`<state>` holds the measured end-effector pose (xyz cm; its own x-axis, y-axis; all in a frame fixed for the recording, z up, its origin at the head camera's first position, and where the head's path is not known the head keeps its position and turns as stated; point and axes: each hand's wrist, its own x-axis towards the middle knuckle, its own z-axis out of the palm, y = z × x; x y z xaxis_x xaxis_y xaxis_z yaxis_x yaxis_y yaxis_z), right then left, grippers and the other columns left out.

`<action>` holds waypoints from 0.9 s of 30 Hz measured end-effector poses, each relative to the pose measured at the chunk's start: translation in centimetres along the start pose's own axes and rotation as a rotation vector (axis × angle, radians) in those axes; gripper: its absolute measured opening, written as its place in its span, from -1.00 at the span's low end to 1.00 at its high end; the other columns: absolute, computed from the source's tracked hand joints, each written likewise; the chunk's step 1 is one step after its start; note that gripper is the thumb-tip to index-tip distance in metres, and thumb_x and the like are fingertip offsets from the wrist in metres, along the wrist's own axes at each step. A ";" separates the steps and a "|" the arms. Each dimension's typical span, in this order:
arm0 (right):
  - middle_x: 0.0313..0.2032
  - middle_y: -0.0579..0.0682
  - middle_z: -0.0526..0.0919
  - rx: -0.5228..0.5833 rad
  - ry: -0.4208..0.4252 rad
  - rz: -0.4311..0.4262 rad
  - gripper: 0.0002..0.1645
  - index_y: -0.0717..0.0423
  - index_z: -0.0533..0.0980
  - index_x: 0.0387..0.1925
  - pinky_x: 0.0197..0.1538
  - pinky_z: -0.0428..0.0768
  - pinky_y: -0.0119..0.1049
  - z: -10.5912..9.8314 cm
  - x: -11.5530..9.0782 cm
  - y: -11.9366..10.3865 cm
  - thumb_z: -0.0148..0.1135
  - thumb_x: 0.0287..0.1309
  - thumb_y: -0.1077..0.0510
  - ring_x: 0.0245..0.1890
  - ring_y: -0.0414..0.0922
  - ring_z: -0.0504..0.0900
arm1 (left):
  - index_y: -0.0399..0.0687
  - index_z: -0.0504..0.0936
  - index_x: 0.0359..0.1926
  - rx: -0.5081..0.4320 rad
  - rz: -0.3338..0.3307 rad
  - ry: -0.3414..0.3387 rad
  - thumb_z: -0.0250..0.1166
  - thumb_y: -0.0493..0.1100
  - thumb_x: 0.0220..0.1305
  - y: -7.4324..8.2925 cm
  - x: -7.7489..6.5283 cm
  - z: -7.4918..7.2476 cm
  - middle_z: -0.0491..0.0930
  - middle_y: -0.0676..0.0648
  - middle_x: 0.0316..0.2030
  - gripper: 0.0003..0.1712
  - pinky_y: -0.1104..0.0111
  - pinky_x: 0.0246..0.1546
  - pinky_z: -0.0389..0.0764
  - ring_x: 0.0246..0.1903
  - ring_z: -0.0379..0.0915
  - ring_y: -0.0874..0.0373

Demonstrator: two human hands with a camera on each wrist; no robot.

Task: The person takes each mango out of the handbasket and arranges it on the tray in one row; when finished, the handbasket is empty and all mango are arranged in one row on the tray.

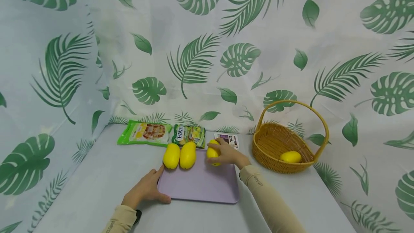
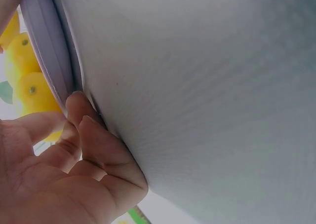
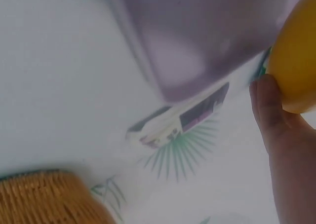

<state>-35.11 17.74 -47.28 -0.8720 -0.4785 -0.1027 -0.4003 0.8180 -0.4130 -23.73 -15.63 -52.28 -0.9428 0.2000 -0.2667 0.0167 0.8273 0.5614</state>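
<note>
In the head view my right hand (image 1: 225, 152) holds a smooth yellow mango (image 1: 212, 152) over the far right part of a lilac tray (image 1: 207, 187). The right wrist view shows the thumb side of that hand against the mango (image 3: 296, 61). Two more yellow mangoes, a left one (image 1: 171, 156) and a right one (image 1: 188, 155), lie side by side at the tray's far left corner. My left hand (image 1: 147, 188) grips the tray's left side, thumb at the near corner. In the left wrist view its curled fingers (image 2: 111, 150) meet the tray's rim (image 2: 52, 51).
A wicker basket (image 1: 275, 163) with a tall handle stands to the right, one yellow mango (image 1: 290, 156) inside. Behind the tray lie a green food bag (image 1: 145, 133), a FOX'S candy bag (image 1: 189, 136) and a small printed packet (image 1: 228, 140). Leaf-printed cloth (image 1: 194, 110) rises behind the table.
</note>
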 end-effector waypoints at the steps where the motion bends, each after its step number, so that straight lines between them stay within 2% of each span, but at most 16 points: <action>1: 0.45 0.25 0.19 -0.001 -0.008 -0.001 -0.10 -0.10 0.39 0.42 0.26 0.47 0.18 0.2 0.2 -0.2 0.42 0.08 -0.24 0.34 0.20 0.34 | -0.08 0.11 0.57 -0.001 0.000 0.003 0.70 0.32 -0.41 0.0 0.0 0.0 0.41 -0.34 0.24 0.54 -0.16 0.23 0.45 0.09 0.45 -0.13; 6: 0.51 0.22 0.11 -0.022 -0.070 0.029 -0.08 -0.23 0.35 0.44 0.32 0.40 0.26 1.0 0.7 -1.0 0.38 0.07 -0.33 0.41 0.24 0.27 | -0.08 0.11 0.57 0.005 0.015 0.017 0.70 0.32 -0.42 -0.1 0.1 0.1 0.47 -0.25 0.11 0.54 -0.09 0.16 0.51 -0.06 0.44 -0.02; 13: 0.49 0.22 0.15 -0.034 -0.090 0.020 -0.09 -0.29 0.36 0.43 0.24 0.50 0.17 1.9 1.4 -1.7 0.38 0.04 -0.35 0.29 0.16 0.39 | -0.05 0.10 0.57 -0.004 0.020 0.019 0.71 0.31 -0.44 -0.2 0.2 0.2 0.48 -0.19 0.01 0.55 -0.05 0.09 0.53 -0.14 0.41 0.03; 19: 0.50 0.24 0.11 -0.054 -0.096 0.026 -0.09 -0.38 0.33 0.43 0.27 0.46 0.26 2.4 1.6 -2.4 0.35 0.05 -0.39 0.35 0.22 0.36 | -0.04 0.10 0.57 -0.008 0.019 0.018 0.70 0.32 -0.44 -0.3 0.2 0.2 0.47 -0.20 0.03 0.56 -0.07 0.12 0.52 -0.12 0.41 0.01; 27: 0.53 0.28 0.05 -0.063 -0.090 0.028 -0.01 -0.36 0.25 0.49 0.31 0.36 0.38 3.1 1.6 -2.9 0.34 0.04 -0.43 0.46 0.30 0.23 | -0.06 0.10 0.57 -0.011 0.019 0.018 0.70 0.33 -0.45 -0.4 0.2 0.3 0.48 -0.22 0.05 0.56 -0.08 0.14 0.52 -0.11 0.42 0.02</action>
<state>-34.49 13.62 -49.01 -0.8556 -0.4794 -0.1951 -0.3954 0.8487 -0.3512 -23.84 -15.75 -52.81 -0.9483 0.2060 -0.2416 0.0313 0.8179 0.5745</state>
